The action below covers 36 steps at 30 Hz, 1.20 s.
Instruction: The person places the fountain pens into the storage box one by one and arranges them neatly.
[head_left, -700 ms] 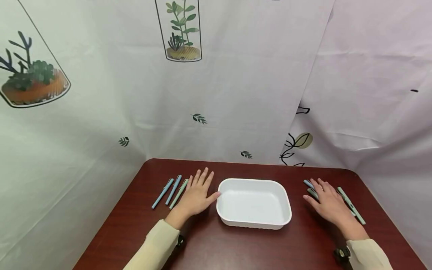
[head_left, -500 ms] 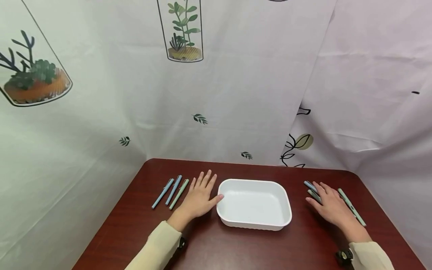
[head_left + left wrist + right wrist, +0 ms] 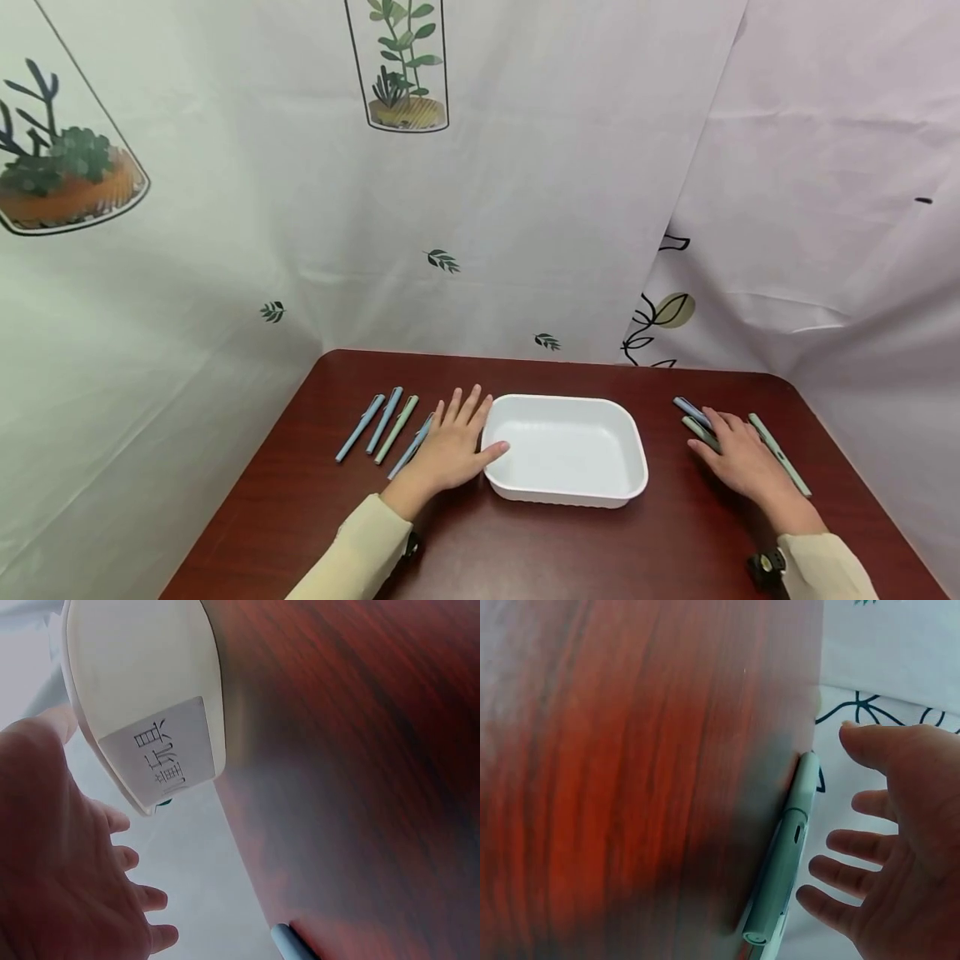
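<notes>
While left hand (image 3: pixel 450 452) and right hand (image 3: pixel 744 460) hold nothing, fingers extended, outer green pen (image 3: pixel 781 456) lies just beside the right hand, long axis roughly parallel to tabletop's right edge (image 3: pixel 857 500).

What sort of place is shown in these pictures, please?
Probably a screened-off tabletop workspace: creased, plant-printed sheets hang behind and beside a dark red table, where a white tray sits between two groups of pens.
</notes>
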{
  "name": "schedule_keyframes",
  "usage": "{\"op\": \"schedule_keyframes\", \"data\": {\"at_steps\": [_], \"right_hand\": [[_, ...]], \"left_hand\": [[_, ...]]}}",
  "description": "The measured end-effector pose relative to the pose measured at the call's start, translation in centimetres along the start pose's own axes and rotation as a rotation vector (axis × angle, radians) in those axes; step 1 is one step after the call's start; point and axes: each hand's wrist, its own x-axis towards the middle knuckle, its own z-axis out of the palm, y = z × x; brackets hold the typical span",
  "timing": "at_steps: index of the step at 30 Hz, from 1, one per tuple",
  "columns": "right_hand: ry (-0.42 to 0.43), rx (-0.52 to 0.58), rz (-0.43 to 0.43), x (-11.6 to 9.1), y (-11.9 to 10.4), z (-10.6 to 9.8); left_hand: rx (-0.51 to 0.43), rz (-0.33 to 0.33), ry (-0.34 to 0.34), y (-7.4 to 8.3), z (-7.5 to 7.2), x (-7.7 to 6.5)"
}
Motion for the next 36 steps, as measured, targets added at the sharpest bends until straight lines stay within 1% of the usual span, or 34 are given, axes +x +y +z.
{"op": "schedule_keyframes", "data": {"at_steps": [4,7,9,12,16,20,25,28,32,36], "right_hand": [[0.021,-0.028,-0.023,0.0,0.2,-0.2],[0.013,-0.045,-0.031,0.1,0.4,-0.3],[0.008,-0.051,-0.036,0.3,0.6,-0.4],[0.003,-0.065,-0.034,0.5,1.0,-0.4],[0.0,-0.089,-0.025,0.5,1.3,-0.3],[0.01,-0.11,-0.02,0.4,1.3,-0.4],[-0.044,-0.142,-0.029,0.7,1.2,-0.5],[-0.077,-0.139,-0.024,0.8,1.1,-0.4],[-0.08,-0.13,0.0,1.1,0.8,-0.3],[-0.093,-0.133,0.019,1.3,0.6,-0.5]], "left_hand": [[0.008,0.003,-0.022,0.4,0.1,0.0],[0.02,0.006,-0.037,0.5,0.4,0.1],[0.028,0.01,-0.034,0.6,0.5,0.2],[0.035,0.014,-0.023,0.7,0.7,0.3],[0.045,0.007,-0.047,0.7,1.0,0.3],[0.044,0.011,-0.05,0.7,1.1,0.3],[0.031,0.017,-0.047,0.8,1.1,0.2],[0.023,0.015,-0.054,0.9,0.9,0.1],[0.028,0.014,-0.058,0.9,0.7,0.0],[0.041,0.018,-0.064,0.8,0.9,0.1]]}}
